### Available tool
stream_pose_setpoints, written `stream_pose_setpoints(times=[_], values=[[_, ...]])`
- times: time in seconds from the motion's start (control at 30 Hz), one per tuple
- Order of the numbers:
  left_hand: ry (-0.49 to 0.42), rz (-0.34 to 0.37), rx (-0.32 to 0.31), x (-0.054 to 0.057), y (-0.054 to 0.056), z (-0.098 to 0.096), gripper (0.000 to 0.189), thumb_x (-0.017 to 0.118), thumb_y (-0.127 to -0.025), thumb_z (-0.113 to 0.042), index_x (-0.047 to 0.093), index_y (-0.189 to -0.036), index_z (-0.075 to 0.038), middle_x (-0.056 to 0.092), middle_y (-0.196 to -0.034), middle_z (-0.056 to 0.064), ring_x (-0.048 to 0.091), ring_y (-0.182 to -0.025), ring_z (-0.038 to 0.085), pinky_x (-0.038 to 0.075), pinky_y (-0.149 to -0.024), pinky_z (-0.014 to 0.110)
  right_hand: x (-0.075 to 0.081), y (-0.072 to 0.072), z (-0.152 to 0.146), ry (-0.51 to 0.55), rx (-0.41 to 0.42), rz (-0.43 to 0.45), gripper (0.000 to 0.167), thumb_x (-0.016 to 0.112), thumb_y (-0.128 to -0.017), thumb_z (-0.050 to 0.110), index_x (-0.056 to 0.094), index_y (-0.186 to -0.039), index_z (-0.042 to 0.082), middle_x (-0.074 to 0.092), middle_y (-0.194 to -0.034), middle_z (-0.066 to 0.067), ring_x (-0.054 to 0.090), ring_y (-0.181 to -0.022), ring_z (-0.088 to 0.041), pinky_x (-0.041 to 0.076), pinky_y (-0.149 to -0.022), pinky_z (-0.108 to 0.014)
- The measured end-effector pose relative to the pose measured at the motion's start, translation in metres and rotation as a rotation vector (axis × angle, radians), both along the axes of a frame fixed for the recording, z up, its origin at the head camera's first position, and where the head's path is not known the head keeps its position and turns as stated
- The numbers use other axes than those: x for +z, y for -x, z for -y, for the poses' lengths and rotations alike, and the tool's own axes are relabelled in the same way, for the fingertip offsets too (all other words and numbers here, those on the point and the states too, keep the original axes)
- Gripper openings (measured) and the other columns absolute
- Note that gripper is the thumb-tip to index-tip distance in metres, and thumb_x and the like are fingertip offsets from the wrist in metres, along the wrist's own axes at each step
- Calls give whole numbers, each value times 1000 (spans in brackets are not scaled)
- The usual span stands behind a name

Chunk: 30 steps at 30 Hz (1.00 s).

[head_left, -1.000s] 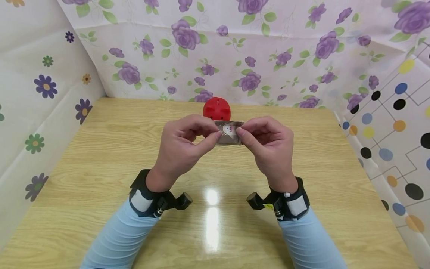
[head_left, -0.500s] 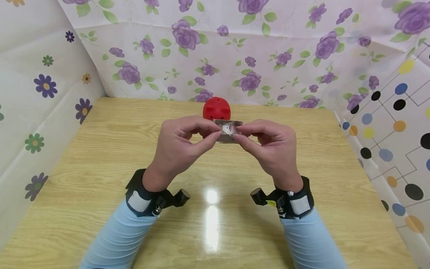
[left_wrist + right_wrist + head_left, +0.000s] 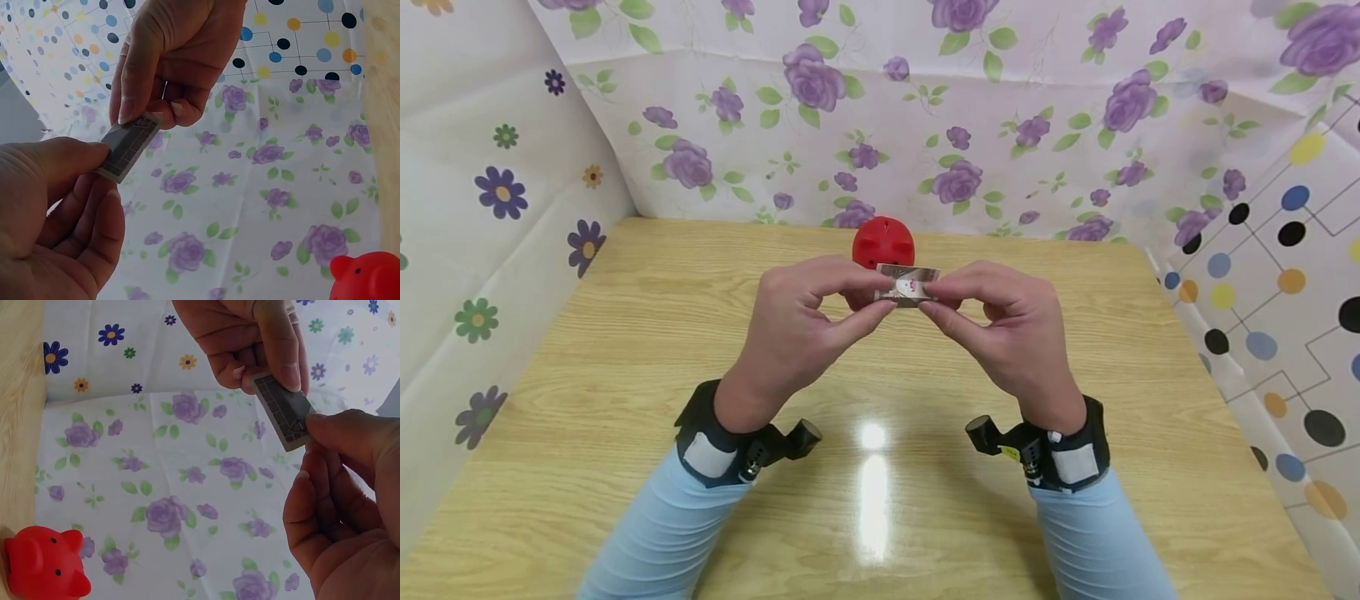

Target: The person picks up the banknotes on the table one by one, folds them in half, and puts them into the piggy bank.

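Both hands hold a small flat rectangular card (image 3: 907, 285) up in front of the red piggy bank (image 3: 883, 242). In the head view its grey face carries a white cartoon figure. My left hand (image 3: 801, 321) pinches the left end between thumb and forefinger; my right hand (image 3: 1011, 325) pinches the right end the same way. Up close in the left wrist view, the card (image 3: 130, 147) has a pale border and dark brick-like lines, with a thumb on each end. From the right wrist view the card (image 3: 281, 412) slants between the two thumbs.
Beneath the hands lies a wood-grain table (image 3: 647, 350). Behind it hangs a cloth with purple flowers (image 3: 955, 179); a dotted cloth (image 3: 1292, 350) is on the right and a daisy-print cloth (image 3: 497, 250) on the left.
The card has tilted, so its face looks shorter and brighter. My right thumb has slid to its lower edge, and my right wrist has moved slightly right. The piggy bank stays put.
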<state>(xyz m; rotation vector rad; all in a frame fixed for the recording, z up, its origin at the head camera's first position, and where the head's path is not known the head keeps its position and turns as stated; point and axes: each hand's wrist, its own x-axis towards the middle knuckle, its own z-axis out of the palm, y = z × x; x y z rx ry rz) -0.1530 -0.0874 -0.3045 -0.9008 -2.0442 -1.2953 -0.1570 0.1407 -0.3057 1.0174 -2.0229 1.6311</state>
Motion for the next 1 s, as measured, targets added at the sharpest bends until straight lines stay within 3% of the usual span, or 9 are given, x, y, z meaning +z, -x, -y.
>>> stream_pose_setpoints(times=[0.13, 0.37, 0.53, 0.77, 0.87, 1.0], values=[[-2, -10, 23, 0, -1, -1, 14, 86, -81, -5, 82, -94, -4, 75, -83, 4, 62, -70, 9, 51, -63, 19, -1, 0, 0, -9, -29, -30, 23, 79, -79, -15, 80, -97, -1, 76, -94, -12, 71, -87, -17, 40, -54, -19], [-14, -3, 27, -1, -1, -2, 9, 86, -81, -6, 81, -88, -4, 70, -84, 5, 62, -74, 12, 52, -67, 22, -2, 1, 0, 0, -39, -56, 18, 78, -81, -14, 79, -93, 0, 69, -94, -7, 58, -80, -16, 35, -54, -21], [-14, 80, -50, 0, -2, -2, 4, 81, -86, -6, 77, -87, -7, 68, -87, 3, 59, -81, 12, 51, -70, 28, -1, -1, -1, -46, -33, 29, 10, 76, -88, -4, 77, -93, 5, 70, -93, 1, 52, -74, -14, 32, -53, -22], [-124, 283, -200, 0, -4, -2, 7, 74, -90, -1, 72, -88, -7, 64, -84, 1, 57, -78, 16, 50, -68, 27, 1, -5, -1, 32, 83, 145, 6, 72, -90, -7, 72, -93, -1, 68, -90, -3, 55, -81, -21, 45, -64, -26], [-189, 315, -272, -1, -4, -3, 4, 73, -90, 2, 72, -89, -2, 64, -83, 3, 57, -76, 19, 50, -67, 28, 1, -6, -1, 67, 110, 151, 3, 73, -91, -4, 71, -93, -4, 67, -91, -3, 55, -83, -22, 47, -65, -26], [-245, 305, -315, -3, -3, -4, 2, 73, -90, 2, 73, -90, 4, 64, -81, 3, 56, -74, 20, 49, -64, 28, 1, -6, -1, 97, 119, 156, 9, 74, -92, 2, 71, -94, -6, 68, -93, -3, 57, -86, -24, 49, -68, -26]])
